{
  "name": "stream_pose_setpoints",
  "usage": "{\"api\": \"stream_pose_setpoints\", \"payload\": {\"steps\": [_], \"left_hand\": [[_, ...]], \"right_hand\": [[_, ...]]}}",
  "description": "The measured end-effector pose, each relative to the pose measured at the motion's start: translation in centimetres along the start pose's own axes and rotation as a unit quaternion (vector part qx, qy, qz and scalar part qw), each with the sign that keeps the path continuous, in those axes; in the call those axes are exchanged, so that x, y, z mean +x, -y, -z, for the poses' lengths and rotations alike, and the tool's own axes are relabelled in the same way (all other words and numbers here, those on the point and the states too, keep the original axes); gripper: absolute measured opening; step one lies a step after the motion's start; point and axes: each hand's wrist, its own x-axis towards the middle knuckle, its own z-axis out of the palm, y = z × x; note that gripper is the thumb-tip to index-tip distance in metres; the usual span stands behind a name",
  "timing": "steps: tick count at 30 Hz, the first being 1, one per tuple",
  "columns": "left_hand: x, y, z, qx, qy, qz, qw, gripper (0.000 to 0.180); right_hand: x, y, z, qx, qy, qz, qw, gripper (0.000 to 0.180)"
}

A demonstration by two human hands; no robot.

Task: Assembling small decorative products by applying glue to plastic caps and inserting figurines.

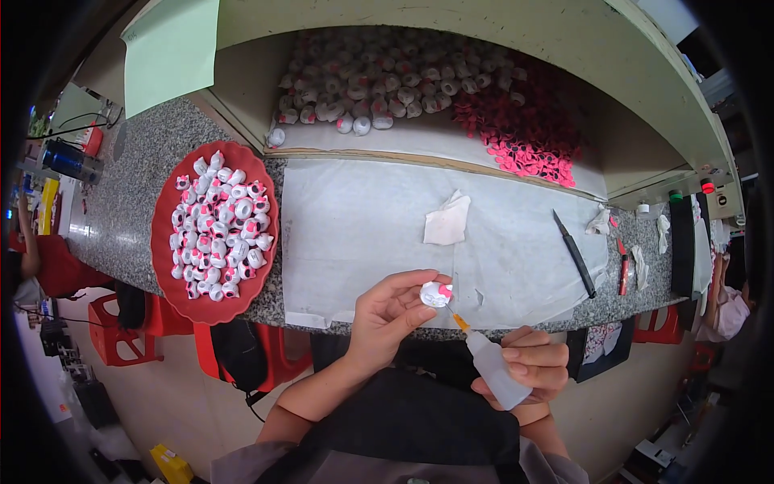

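Between the thumb and fingers of my left hand [385,316] is a small white figurine head [434,295] with a bright pink piece on its right side. My right hand [535,363] is closed round a translucent squeeze bottle [497,375] with an orange needle tip. The thin needle points up and left and comes close to the pink piece; whether it touches cannot be made out. Both hands are over the front edge of the table, above a white paper sheet [355,234]. A crumpled piece of tissue [447,219] lies on that sheet, beyond my hands.
A red scalloped tray [167,266] full of white and pink heads stands at left. Under the shelf lie many white heads [379,81] and a heap of pink pieces [536,149]. A dark craft knife [575,254] and a red tube [623,274] lie at right.
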Motion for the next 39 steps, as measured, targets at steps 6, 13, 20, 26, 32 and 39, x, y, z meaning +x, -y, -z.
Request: {"api": "stream_pose_setpoints", "payload": {"steps": [6, 13, 20, 26, 32, 39], "left_hand": [[-0.1, 0.1, -0.1, -0.007, 0.002, 0.006, 1.000, 0.033], [-0.1, 0.0, -0.2, -0.004, 0.007, 0.013, 1.000, 0.033], [0.0, 0.4, 0.1, 0.046, 0.025, -0.044, 0.998, 0.033], [-0.1, 0.2, 0.3, 0.138, 0.043, -0.067, 0.987, 0.032], [0.0, 0.3, 0.3, 0.173, 0.032, -0.064, 0.982, 0.031], [0.2, 0.4, 0.8, 0.174, 0.025, -0.093, 0.980, 0.032]], "right_hand": [[0.4, 0.2, 0.2, -0.063, 0.058, -0.001, 0.996, 0.047], [0.1, 0.1, -0.1, -0.051, 0.049, -0.005, 0.997, 0.049], [0.0, -0.1, -0.3, -0.003, 0.002, 0.006, 1.000, 0.053], [0.3, 0.2, -0.2, -0.038, 0.052, -0.009, 0.998, 0.049], [0.2, 0.1, -0.1, -0.018, 0.045, -0.015, 0.999, 0.049], [0.6, -0.7, -0.2, -0.011, 0.030, -0.016, 0.999, 0.044]]}}
